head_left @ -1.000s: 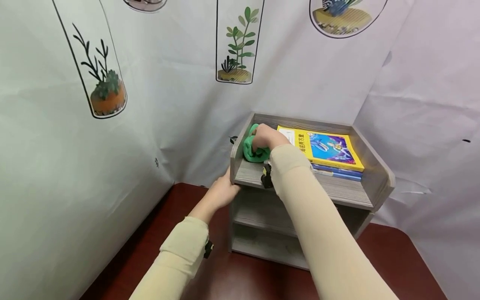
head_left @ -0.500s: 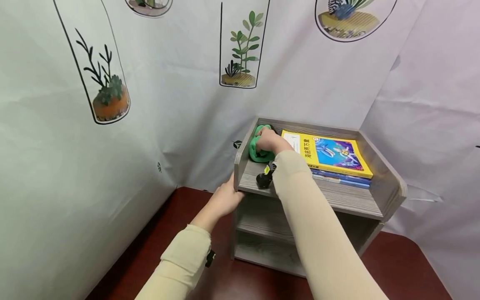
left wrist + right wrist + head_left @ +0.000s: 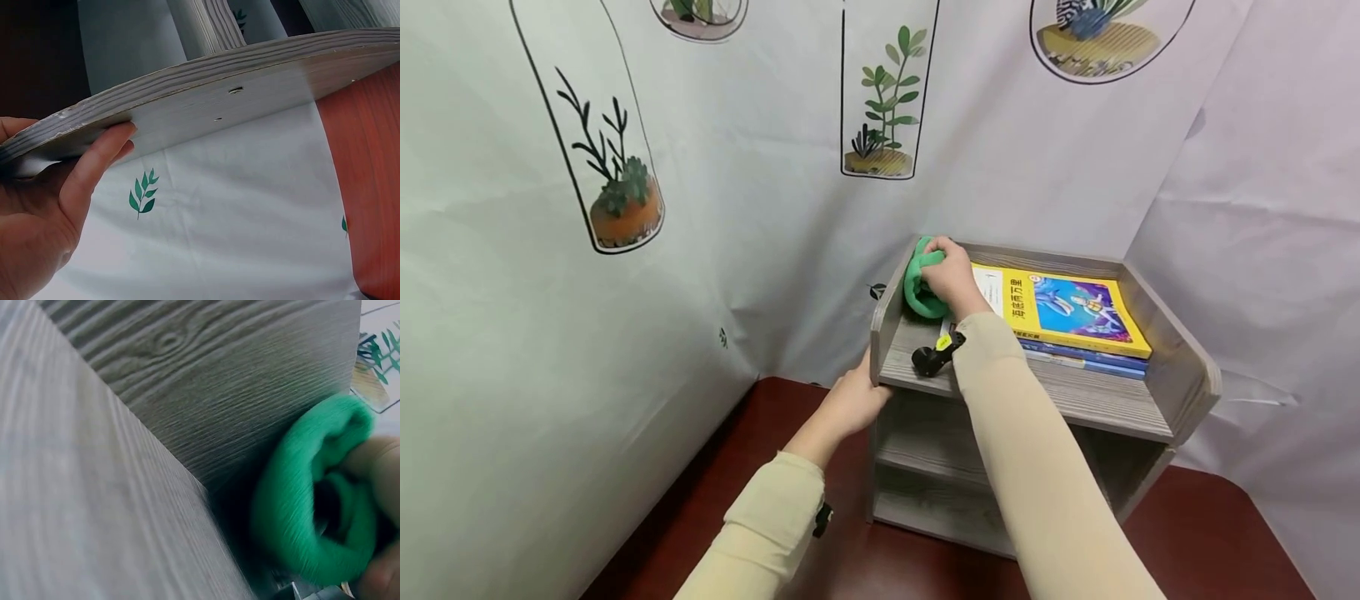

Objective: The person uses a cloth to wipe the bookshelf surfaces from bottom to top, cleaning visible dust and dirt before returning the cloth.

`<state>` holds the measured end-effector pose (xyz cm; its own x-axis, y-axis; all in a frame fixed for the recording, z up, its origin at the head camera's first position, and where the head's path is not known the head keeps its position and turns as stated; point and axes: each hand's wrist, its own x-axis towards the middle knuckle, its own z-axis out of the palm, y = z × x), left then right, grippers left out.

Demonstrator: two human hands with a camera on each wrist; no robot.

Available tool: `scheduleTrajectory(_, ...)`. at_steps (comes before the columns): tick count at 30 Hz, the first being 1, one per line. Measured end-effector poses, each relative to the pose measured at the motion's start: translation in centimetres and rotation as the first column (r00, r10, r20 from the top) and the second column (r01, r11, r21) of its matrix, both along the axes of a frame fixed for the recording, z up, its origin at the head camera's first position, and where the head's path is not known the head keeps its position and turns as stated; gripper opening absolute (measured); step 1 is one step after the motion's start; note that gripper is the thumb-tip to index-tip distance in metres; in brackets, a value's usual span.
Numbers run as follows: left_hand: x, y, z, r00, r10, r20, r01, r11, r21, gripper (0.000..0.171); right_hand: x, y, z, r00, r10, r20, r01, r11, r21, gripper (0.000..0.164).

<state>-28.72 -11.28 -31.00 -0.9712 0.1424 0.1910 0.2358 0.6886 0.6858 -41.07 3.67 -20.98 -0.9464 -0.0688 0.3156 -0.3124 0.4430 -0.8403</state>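
Note:
In the head view, my right hand [image 3: 953,275] grips a rolled green cloth [image 3: 922,287] in the left corner of the shelf unit's top. Up close in the right wrist view, the cloth [image 3: 284,512] forms a thick fuzzy loop, with my fingers [image 3: 387,469] in its opening. The grey wood-grain shelf unit [image 3: 1120,396] has its left side panel [image 3: 889,329] held by my left hand [image 3: 853,402]. Seen from the left wrist, that hand [image 3: 47,225] clasps the panel's edge [image 3: 181,78], fingers on the outer face.
A yellow book [image 3: 1067,308] lies on several blue ones [image 3: 1086,357] to the right of the cloth. Lower shelves [image 3: 932,446] open towards me. The unit stands on a dark red tabletop [image 3: 880,567], between white wall sheets [image 3: 760,208] printed with plants.
The green cloth has risen a little and stands more upright in my right hand. My left hand keeps its place on the panel. The head view has shifted slightly.

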Motion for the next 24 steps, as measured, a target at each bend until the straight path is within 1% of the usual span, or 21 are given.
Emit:
scheduleTrajectory(2,0.0,0.0,0.0,1.000,0.007,0.002,-0.007,1.000,-0.004,0.073,0.2,0.0,0.1,0.998,-0.015,-0.056,0.011,0.997,-0.071,0.018)
scheduleTrajectory(3,0.1,0.0,0.0,1.000,0.010,0.002,-0.010,1.000,-0.007,0.073,0.3,0.0,0.1,0.997,-0.021,-0.077,0.014,0.996,-0.086,0.017)
scheduleTrajectory(5,0.2,0.1,0.0,1.000,0.011,0.002,-0.011,1.000,-0.009,0.073,0.5,0.0,0.1,0.995,-0.025,-0.092,0.017,0.996,-0.089,0.016)
scheduleTrajectory(7,0.2,0.1,0.1,1.000,0.010,0.000,-0.010,1.000,-0.008,0.072,0.6,0.1,0.3,0.997,-0.020,-0.079,0.013,0.996,-0.089,0.015)
scheduleTrajectory(9,0.3,0.2,0.2,1.000,0.009,-0.007,-0.009,1.000,-0.011,0.071,0.6,0.2,0.3,0.999,-0.006,-0.040,0.003,0.997,-0.080,0.014)
scheduleTrajectory(10,0.4,0.2,0.3,1.000,0.009,-0.008,-0.010,1.000,-0.009,0.070,0.6,0.2,0.4,1.000,-0.001,-0.024,0.000,0.998,-0.064,0.013)
scheduleTrajectory(12,0.4,0.2,0.4,1.000,0.012,-0.014,-0.013,1.000,-0.009,0.069,0.6,0.2,0.5,1.000,0.008,-0.001,-0.008,1.000,-0.001,0.013)
scheduleTrajectory(15,0.5,0.2,0.4,1.000,0.018,-0.017,-0.018,1.000,-0.004,0.068,0.7,0.1,0.6,0.999,0.029,0.025,-0.031,0.995,0.093,0.014)
scheduleTrajectory(17,0.5,0.2,0.4,1.000,0.015,-0.014,-0.015,1.000,0.002,0.068,0.8,0.0,0.7,0.999,0.041,0.027,-0.045,0.989,0.141,0.016)
scheduleTrajectory(19,0.4,0.2,0.4,1.000,0.012,-0.008,-0.012,1.000,0.007,0.069,1.1,0.0,0.8,0.997,0.065,0.032,-0.070,0.986,0.153,0.017)
scheduleTrajectory(21,0.4,0.2,0.3,1.000,0.011,0.000,-0.011,1.000,0.012,0.070,1.4,-0.1,0.9,0.996,0.092,0.018,-0.094,0.980,0.177,0.019)
scheduleTrajectory(24,0.3,0.2,0.2,1.000,0.011,0.008,-0.012,1.000,0.020,0.070,2.1,-0.2,1.1,0.990,0.137,0.007,-0.135,0.963,0.234,0.020)
